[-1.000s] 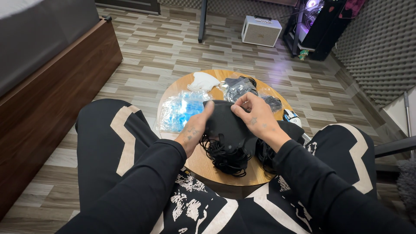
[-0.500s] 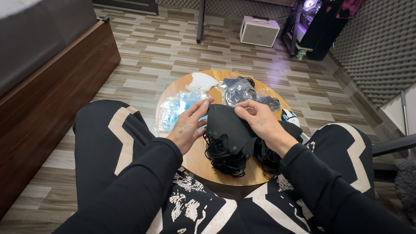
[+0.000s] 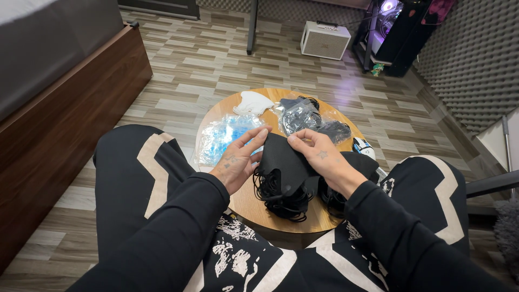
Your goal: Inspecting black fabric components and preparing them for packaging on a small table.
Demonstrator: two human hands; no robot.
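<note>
Both hands, left hand (image 3: 238, 162) and right hand (image 3: 320, 158), pinch black mask (image 3: 282, 158).

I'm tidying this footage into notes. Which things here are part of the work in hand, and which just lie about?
In hand:
- black mask, held by left hand and right hand
- pile of black masks under it
- round table

Lying about:
- white mask
- blue bag
- clear bag of dark masks
- white speaker on the floor
</note>
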